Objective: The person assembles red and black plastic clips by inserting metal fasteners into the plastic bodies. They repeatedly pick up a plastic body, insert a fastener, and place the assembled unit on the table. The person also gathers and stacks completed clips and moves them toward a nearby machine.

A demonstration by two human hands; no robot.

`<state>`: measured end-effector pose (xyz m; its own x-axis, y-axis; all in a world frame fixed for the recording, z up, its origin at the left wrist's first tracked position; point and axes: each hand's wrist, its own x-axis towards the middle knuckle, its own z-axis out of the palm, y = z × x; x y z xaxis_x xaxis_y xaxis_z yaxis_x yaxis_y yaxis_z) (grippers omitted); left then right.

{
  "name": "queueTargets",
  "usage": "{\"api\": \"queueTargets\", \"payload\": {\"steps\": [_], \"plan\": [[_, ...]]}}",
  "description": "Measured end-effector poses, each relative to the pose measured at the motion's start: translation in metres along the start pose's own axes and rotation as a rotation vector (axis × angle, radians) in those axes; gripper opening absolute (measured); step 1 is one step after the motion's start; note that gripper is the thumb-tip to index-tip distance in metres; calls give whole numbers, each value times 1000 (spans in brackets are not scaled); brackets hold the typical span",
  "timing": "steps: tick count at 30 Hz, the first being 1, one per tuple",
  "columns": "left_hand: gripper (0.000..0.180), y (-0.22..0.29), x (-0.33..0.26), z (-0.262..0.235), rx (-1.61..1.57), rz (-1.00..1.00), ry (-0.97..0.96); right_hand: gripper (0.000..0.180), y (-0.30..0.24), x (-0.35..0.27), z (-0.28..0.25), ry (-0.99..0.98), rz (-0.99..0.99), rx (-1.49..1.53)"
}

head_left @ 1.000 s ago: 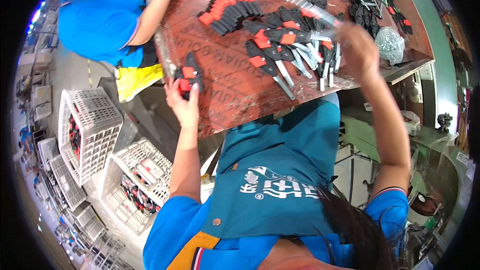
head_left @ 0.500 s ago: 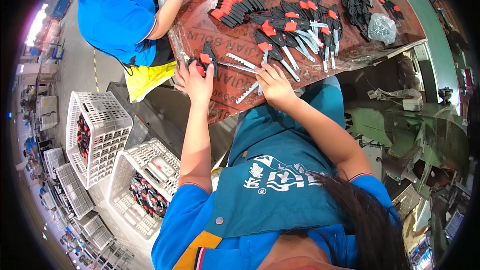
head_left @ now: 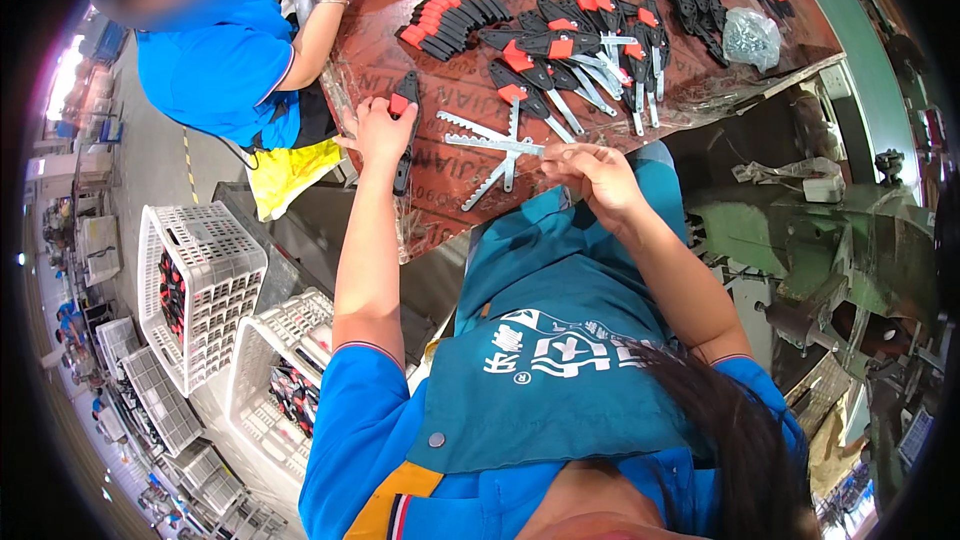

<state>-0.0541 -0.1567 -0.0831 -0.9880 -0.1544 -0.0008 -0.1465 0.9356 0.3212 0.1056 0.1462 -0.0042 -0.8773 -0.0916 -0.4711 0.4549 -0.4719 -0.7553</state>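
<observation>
Hands [head_left: 597, 180] apart, toothed strips [head_left: 490, 144] between

Blue short-sleeved shirt [head_left: 345, 425], orange shoulder panel [head_left: 410, 480], striped trim [head_left: 398, 517], teal apron [head_left: 560, 425] with white printing [head_left: 558, 348], round snap [head_left: 437, 440]

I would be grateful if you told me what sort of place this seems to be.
It looks like a factory assembly workshop: toothed metal strips and many black-and-red parts lie on the worktable, a co-worker is beside it, and white plastic crates hold similar parts.
</observation>
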Motion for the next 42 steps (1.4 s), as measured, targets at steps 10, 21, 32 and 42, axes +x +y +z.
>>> {"api": "queueTargets", "payload": {"steps": [10, 21, 32, 42], "plan": [[24, 43, -46, -65, -1942, -126, 1, 29, -3, -22, -2, -57, -62, 115], [55, 40, -93, -51, -2662, -293, -403, 31, -5, -55, 15, -107, 26, 118], [52, 40, -96, -50, -2795, -161, -362, 31, -9, -64, 14, -40, 64, 156], [56, 47, -104, -71, -2580, 59, -341, 34, -13, -70, 17, -65, 171, 253]]}}
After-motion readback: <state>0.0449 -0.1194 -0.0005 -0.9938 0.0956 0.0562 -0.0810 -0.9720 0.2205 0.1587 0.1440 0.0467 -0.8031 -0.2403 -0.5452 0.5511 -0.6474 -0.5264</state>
